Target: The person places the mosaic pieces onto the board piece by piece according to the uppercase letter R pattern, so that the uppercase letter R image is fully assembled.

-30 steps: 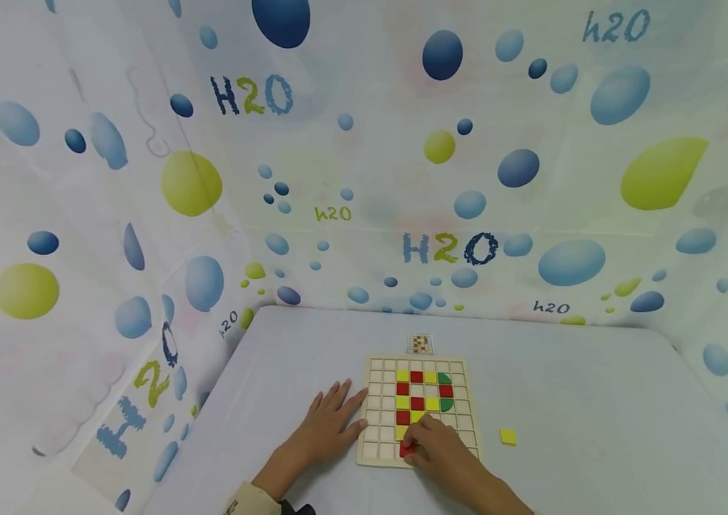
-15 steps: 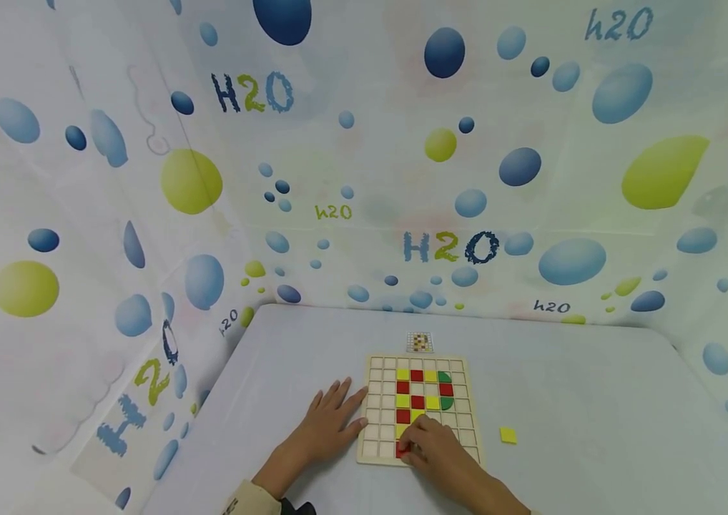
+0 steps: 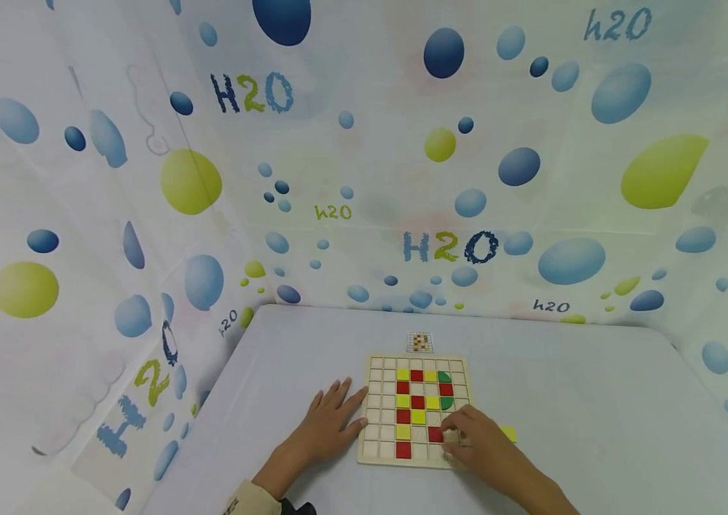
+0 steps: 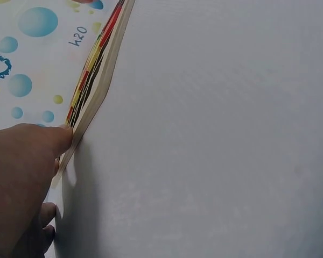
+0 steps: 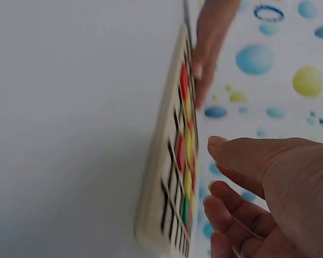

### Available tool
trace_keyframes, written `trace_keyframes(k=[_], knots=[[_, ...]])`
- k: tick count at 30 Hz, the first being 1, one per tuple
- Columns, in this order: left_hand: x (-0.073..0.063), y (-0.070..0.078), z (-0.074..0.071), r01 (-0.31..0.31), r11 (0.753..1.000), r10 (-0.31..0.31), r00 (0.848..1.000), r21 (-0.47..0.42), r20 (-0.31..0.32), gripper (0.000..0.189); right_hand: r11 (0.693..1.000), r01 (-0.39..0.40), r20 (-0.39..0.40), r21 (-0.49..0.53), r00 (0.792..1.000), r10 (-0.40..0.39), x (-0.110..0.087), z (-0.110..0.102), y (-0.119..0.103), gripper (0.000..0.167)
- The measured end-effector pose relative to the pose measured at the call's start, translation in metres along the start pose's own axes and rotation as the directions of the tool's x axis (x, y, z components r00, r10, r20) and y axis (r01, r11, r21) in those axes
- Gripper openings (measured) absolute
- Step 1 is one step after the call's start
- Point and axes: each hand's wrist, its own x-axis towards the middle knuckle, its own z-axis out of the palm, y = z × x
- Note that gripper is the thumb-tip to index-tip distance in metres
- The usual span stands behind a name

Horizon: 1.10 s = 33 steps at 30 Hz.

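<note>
A wooden grid board (image 3: 377, 419) carries red and yellow square tiles and green rounded ones. My left hand (image 3: 328, 422) lies with fingers spread at the board's left edge; in the left wrist view its thumb (image 4: 56, 140) touches that edge. Over the board's right side is my right hand (image 3: 486, 443), beside a red tile (image 3: 435, 434). The right wrist view shows this hand's loosely bent fingers (image 5: 237, 209) apart from the board, holding nothing. Another red tile (image 3: 403, 450) sits in the bottom row. A loose yellow tile (image 3: 509, 433) is partly hidden behind the right hand.
Behind the board lies a small pattern card (image 3: 419, 342) with a coloured grid. Everything rests on a white-covered table (image 3: 570, 386). A curtain (image 3: 370, 157) with blue and green dots and "H2O" lettering hangs behind and at the sides.
My right hand has let go of the red tile in the bottom row and moved right, uncovering that tile and the other red one. The left hand stays put.
</note>
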Motion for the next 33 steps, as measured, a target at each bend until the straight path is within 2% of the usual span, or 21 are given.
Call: trace_keyframes(k=[3,5,9,14,19,23,27,30,33], knots=[[-0.001,0.001,-0.001,0.001,1.000,-0.001,1.000,-0.008,0.001,0.065,0.996,-0.093,-0.060,0.010,0.994,0.093,-0.006,-0.019,0.021,0.029],[-0.002,0.002,-0.002,-0.001,1.000,0.001,1.000,-0.017,0.001,0.065,0.992,-0.127,-0.091,0.003,0.988,0.127,-0.010,-0.031,0.035,0.034],[-0.003,0.003,-0.003,-0.002,1.000,0.002,1.000,-0.027,0.007,0.064,0.988,-0.156,-0.104,-0.022,0.983,0.153,-0.020,-0.044,0.063,0.042],[-0.003,0.003,-0.003,0.002,0.999,-0.001,1.000,-0.032,0.009,0.064,0.987,-0.161,-0.079,-0.016,0.984,0.159,-0.025,-0.044,0.085,0.033],[-0.002,0.003,-0.003,-0.001,1.000,0.001,1.000,-0.024,0.008,0.064,0.992,-0.127,-0.092,0.006,0.988,0.127,-0.024,-0.041,0.092,0.033],[-0.002,0.003,-0.002,0.000,1.000,0.001,1.000,-0.026,0.012,0.064,0.998,-0.056,-0.099,0.027,0.993,0.059,-0.022,-0.036,0.093,0.031],[-0.002,0.003,-0.003,-0.001,1.000,0.002,1.000,-0.028,0.010,0.064,0.997,-0.054,-0.090,0.057,0.994,0.059,-0.021,-0.030,0.091,0.025],[-0.002,0.003,-0.004,-0.004,1.000,0.004,1.000,-0.031,0.005,0.064,0.994,-0.081,-0.069,0.074,0.994,0.086,-0.022,-0.027,0.089,0.025],[-0.002,0.002,-0.003,-0.003,1.000,0.004,1.000,-0.029,0.007,0.064,0.996,-0.057,-0.039,0.069,0.997,0.059,-0.026,-0.026,0.088,0.025]])
